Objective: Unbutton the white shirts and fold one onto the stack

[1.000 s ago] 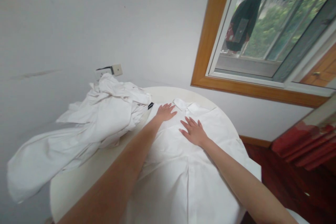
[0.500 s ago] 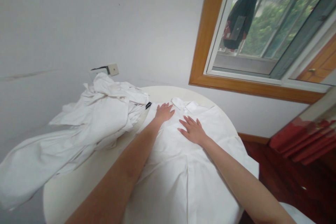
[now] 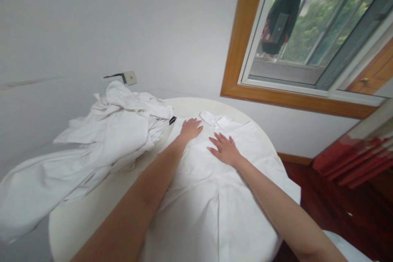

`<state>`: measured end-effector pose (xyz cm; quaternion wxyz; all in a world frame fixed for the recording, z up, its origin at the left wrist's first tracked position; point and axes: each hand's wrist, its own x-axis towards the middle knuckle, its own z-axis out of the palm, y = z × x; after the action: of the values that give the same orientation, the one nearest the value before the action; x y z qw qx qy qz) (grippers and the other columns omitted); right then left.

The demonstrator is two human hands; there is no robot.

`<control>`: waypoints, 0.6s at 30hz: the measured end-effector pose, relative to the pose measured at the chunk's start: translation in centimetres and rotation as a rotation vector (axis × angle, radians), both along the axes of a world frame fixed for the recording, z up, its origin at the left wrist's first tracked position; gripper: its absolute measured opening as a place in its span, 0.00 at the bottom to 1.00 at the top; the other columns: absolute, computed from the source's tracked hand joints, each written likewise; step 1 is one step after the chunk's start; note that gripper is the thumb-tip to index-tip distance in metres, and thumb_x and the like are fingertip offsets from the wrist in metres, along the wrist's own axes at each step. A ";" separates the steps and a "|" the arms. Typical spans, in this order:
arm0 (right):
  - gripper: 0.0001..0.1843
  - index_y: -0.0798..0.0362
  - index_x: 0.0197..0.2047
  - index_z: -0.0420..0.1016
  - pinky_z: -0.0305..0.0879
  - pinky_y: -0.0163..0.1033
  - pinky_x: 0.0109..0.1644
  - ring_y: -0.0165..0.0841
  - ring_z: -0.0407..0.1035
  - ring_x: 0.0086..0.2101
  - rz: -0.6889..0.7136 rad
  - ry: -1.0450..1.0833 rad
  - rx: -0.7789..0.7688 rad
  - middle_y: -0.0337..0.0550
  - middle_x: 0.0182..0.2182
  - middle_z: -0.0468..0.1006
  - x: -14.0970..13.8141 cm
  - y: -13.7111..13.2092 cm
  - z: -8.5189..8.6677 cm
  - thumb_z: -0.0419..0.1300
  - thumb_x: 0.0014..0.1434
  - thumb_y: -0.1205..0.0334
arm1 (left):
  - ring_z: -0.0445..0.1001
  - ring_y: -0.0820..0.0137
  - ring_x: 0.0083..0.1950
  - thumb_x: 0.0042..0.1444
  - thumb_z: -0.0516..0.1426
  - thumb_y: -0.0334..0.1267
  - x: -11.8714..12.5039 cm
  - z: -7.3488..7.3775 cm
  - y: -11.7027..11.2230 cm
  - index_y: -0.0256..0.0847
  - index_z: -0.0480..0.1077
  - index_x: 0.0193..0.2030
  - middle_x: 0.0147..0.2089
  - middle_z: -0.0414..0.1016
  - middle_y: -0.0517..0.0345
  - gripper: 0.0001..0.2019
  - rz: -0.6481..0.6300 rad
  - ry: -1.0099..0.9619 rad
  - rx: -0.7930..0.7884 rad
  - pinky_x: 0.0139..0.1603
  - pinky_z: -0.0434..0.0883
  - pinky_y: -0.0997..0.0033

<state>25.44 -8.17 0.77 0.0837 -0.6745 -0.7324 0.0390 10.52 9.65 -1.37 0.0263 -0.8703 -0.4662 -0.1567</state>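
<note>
Loosely spread, collar end away from the camera, a white collared cloth shirt (image 3: 199, 168) lies on a round, cream-white table (image 3: 73, 221), covering the middle and right of its top. Its small white folded collar (image 3: 211, 119) sits near the table's far edge, and a long crease runs down the cloth toward the camera, with softer wrinkles fanning out around it. At the right, a corner of the fabric juts out past the table's edge.

The bare left hand (image 3: 190, 128) rests palm down on the shirt, just left of the collar, its fingers extended and grasping nothing. The bare right hand (image 3: 226, 149) also lies palm down, a little nearer the camera, fingers spread wide and likewise without hold of anything. A gap of white cloth separates the two hands.

Just left of the left hand is a small black patch with white stripes (image 3: 172, 120). Beyond it, a crumpled heap of white fabric (image 3: 119, 127) fills the table's left side and hangs over the edge. Behind stand a plain whitish wall (image 3: 168, 28) and, at upper right, a window in an orange-brown wooden frame (image 3: 231, 55); below, a red curtain (image 3: 353, 159) hangs above a dark reddish floor (image 3: 325, 200).
</note>
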 end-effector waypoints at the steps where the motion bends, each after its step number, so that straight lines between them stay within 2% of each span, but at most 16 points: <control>1: 0.34 0.41 0.67 0.51 0.33 0.58 0.66 0.39 0.37 0.67 0.000 -0.003 -0.003 0.41 0.69 0.45 0.0 0.0 0.0 0.37 0.63 0.36 | 0.56 0.60 0.68 0.63 0.45 0.48 0.0 0.1 -0.1 0.47 0.62 0.61 0.67 0.59 0.52 0.22 0.001 0.000 -0.004 0.66 0.53 0.50; 18: 0.34 0.41 0.67 0.52 0.33 0.57 0.66 0.40 0.38 0.67 -0.004 -0.016 0.010 0.41 0.69 0.45 -0.1 -0.1 0.0 0.37 0.63 0.37 | 0.55 0.60 0.68 0.63 0.45 0.49 0.0 0.0 0.1 0.48 0.62 0.62 0.67 0.59 0.53 0.23 0.002 -0.001 -0.024 0.67 0.52 0.50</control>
<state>25.37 -8.24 0.77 0.0811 -0.6760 -0.7319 0.0296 10.49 9.72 -1.35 0.0160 -0.8701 -0.4687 -0.1514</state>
